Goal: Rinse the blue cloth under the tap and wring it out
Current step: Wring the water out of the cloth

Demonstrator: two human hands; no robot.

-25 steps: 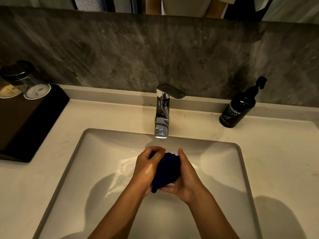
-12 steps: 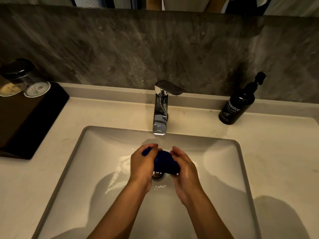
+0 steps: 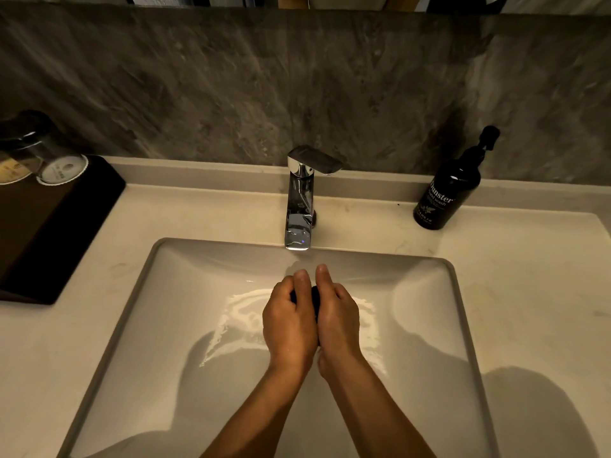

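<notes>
While the blue cloth (image 3: pixel 305 297) is balled between both palms, low over the middle of the sink (image 3: pixel 429 292) and just near of the spout, the wringing step is judged to be in hand.

Head view, the only one supplied:
- Left hand (image 3: pixel 289 325): fingers curled over the cloth, thumb laid along the top.
- Right hand (image 3: pixel 337 317): pressed against the left, clamped on the same bundle; only a dark sliver of fabric is shown between the thumbs.
- Tap (image 3: pixel 299 206): polished chrome, squared body, flat lever. Whether water is running cannot be told.
- Sink: smooth pale rectangular basin with rounded corners, wet sheen under the hands.
- Counter (image 3: pixel 529 266): matt, light stone.
- Soap bottle (image 3: pixel 449 190): dark, glossy, pump-topped, far right.
- Black tray (image 3: pixel 66 233): left, upturned glasses (image 3: pixel 49 160) carried on it.

Next move, as judged: opposing twists over the basin, firm enough to shed water from soft, soaked fabric.
</notes>
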